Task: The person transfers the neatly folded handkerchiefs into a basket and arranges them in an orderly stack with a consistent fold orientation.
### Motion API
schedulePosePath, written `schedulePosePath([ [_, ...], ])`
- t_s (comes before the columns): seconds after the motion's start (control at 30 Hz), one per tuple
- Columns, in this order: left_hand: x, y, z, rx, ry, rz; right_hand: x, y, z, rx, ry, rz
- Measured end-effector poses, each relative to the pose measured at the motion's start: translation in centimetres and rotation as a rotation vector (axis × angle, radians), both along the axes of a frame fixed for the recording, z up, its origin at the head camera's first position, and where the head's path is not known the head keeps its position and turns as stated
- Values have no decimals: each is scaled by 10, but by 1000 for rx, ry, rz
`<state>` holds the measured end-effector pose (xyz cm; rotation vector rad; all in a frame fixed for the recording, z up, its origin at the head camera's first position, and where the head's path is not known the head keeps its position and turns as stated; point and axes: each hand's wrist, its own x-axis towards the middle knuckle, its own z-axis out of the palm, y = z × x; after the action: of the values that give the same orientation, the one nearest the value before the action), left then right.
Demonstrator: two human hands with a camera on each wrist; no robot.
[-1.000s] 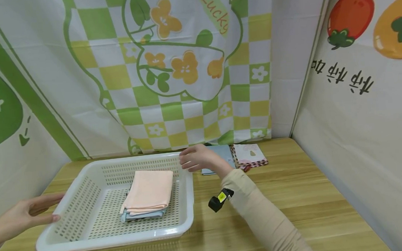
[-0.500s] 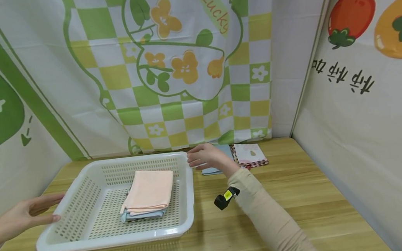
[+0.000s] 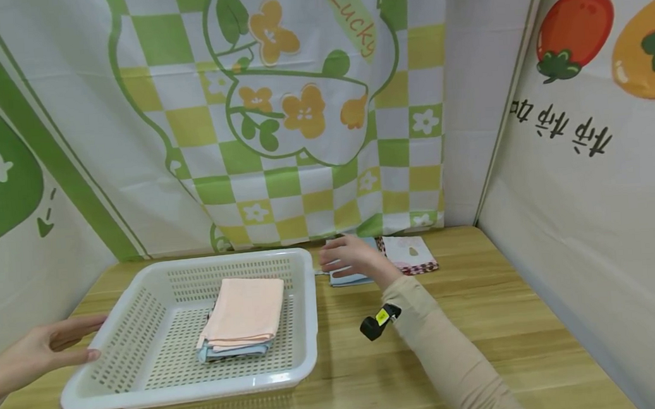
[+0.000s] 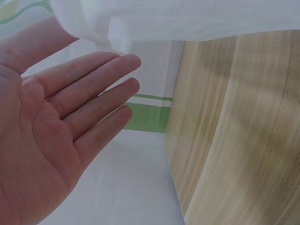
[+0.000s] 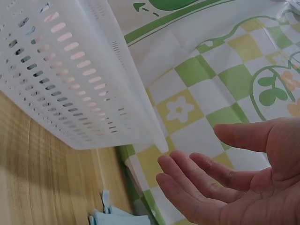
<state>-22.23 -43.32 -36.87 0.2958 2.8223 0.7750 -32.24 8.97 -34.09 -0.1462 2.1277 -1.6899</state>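
Observation:
A white perforated plastic basket (image 3: pixel 203 390) stands on the left part of the table. Inside it lies a stack of folded cloths, a peach one (image 3: pixel 243 308) on top and a light blue one (image 3: pixel 241 350) beneath. My left hand (image 3: pixel 36 361) is at the basket's left rim, fingers extended outside and thumb at the rim; the left wrist view shows the palm (image 4: pixel 42 140) with straight fingers. My right hand (image 3: pixel 360 257) hovers beyond the basket's right rim, apart from it, fingers loosely bent and holding nothing. Partly behind it lies a folded light blue cloth (image 3: pixel 347 280).
Next to the blue cloth, at the table's back edge, lies a white cloth with a dark red checked border (image 3: pixel 413 253). A green checked curtain (image 3: pixel 315 186) hangs behind the wooden table (image 3: pixel 429 349). White printed sheets enclose both sides.
My right hand has moved off the basket's right rim, to the right, over the blue cloth. The left hand and the basket have stayed in place.

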Motion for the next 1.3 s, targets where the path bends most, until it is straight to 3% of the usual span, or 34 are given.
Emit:
schedulePosePath([
  [0.17,1,0,0,3,40,-18,-2,8,-3,1,5,-9],
  [0.6,1,0,-2,4,68,-53,-10,27,-14,24,-22,-50],
  [1.03,-4,-9,-7,63,59,-39,-17,42,-18,35,-33,-62],
  [1.3,-6,-11,-8,41,52,-35,-19,54,-19,61,-25,-76],
])
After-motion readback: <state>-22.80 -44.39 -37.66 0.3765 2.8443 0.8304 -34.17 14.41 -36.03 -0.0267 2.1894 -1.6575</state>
